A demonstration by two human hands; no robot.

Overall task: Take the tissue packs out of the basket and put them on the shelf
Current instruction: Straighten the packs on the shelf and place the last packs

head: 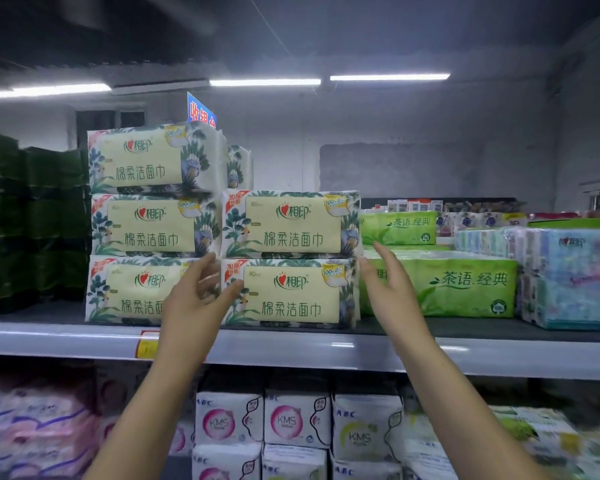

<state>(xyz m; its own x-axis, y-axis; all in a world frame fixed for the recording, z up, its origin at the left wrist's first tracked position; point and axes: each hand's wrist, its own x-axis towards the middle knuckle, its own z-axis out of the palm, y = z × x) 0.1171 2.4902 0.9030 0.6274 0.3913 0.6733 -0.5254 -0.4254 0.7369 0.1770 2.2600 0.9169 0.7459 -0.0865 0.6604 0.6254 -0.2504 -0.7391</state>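
Either side of the bottom right pack (291,292), left hand (194,299) and right hand (390,289) hover released; nudge it flush with the stack.

Non-task stock
Green plastic-wrapped packs (440,287) right; white KMS pad packets (297,419) below; dark green bundles (32,220) left
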